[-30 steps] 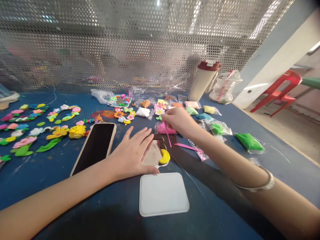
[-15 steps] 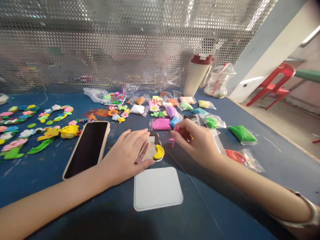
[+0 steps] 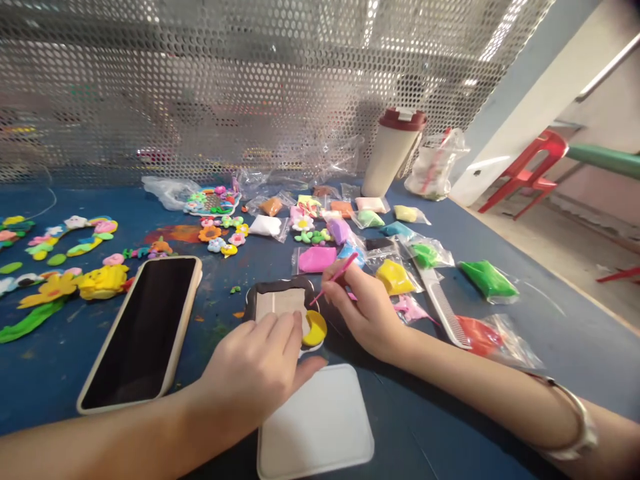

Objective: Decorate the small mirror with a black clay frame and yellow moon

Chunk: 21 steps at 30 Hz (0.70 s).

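Observation:
My left hand [image 3: 265, 357] lies over a small wavy-edged frame [image 3: 280, 285] with a black clay border and a pale middle. Its fingers are stretched out on the frame and the thumb is apart. On the frame's right side sits a yellow clay crescent [image 3: 315, 329], partly beside my fingertips. My right hand [image 3: 363, 303] pinches a thin pink modelling tool [image 3: 340, 272], held like a pen. The tool's tip points down and left, just above the crescent and near the border. A white rounded board [image 3: 320, 427] lies below the left hand, partly covered by it.
A phone [image 3: 143, 333] lies at left, with clay flowers [image 3: 55, 288] beyond it. Clay packets [image 3: 317, 259] spread behind the hands. A white comb [image 3: 443, 303] and a red packet [image 3: 480, 335] lie near the right forearm. A tumbler [image 3: 393, 153] stands at the back.
My right hand has moved left, bringing the pink tool over the frame's right edge. My left hand now lies further over the frame. The view has shifted, so the table things appear lower.

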### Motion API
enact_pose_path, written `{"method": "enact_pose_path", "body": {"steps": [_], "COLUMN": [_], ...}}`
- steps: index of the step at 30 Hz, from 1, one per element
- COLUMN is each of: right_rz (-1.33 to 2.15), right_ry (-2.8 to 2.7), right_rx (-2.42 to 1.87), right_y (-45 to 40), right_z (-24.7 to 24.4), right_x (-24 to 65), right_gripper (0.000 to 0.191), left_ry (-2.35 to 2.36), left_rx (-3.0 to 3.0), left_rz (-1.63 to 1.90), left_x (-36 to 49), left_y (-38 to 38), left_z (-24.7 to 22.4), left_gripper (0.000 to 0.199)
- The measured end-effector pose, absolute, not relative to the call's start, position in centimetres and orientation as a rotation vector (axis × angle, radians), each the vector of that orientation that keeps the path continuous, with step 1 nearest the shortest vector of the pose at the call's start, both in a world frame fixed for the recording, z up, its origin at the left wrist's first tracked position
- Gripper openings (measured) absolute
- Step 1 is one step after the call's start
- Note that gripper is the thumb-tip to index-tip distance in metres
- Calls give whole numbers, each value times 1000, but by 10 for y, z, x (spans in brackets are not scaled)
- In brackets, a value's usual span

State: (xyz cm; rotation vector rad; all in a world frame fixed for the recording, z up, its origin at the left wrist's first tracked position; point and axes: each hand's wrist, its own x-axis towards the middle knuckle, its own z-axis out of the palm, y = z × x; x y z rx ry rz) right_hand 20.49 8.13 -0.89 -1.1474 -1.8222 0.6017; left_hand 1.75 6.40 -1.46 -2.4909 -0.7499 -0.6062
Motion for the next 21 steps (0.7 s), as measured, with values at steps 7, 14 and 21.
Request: {"method": "enact_pose_path", "body": {"steps": [7,14,21], "right_rz": [575,681,738], "right_ry": [-1831,-1761,-1708], "right_rx": [-1110,-1195,-1224], "right_y": [83,86,89], "right_z": [-18,-19,-19], "right_x": [204,205,204], "right_gripper": [13,14,16], "left_ry": [-768,-741,-752], "left_rx": [-2601,-2635,-2654], "left_rz": [-610,-670,-649], "left_x": [18,16,16], "left_y": [68,69,70], "left_z": [-16,-15,-15], "left_gripper": [38,28,25]}}
